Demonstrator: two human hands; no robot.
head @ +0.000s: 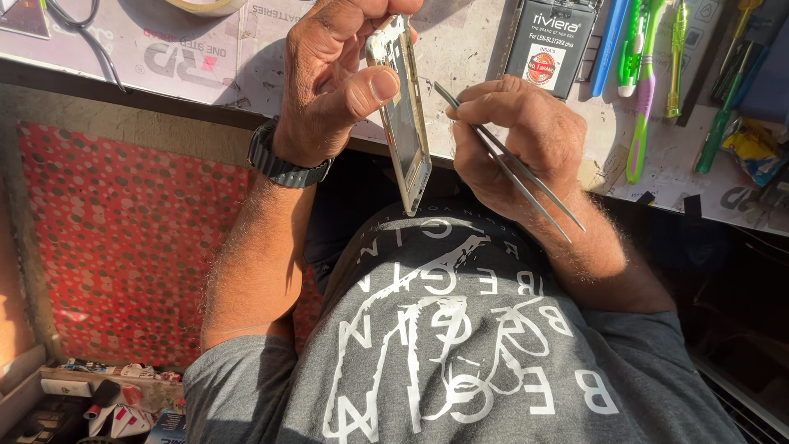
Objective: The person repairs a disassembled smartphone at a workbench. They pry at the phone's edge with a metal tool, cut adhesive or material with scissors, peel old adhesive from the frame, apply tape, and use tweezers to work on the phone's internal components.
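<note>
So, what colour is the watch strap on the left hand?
Black; the strap on the left hand shows clearly in the head view.

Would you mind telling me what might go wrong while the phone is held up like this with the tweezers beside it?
1. The left hand holds the phone frame by its edges, on edge over the lap beyond the bench edge; it might slip and drop.
2. The tweezers in the right hand have sharp tips pointing at the frame; a slip could scratch it.
</note>
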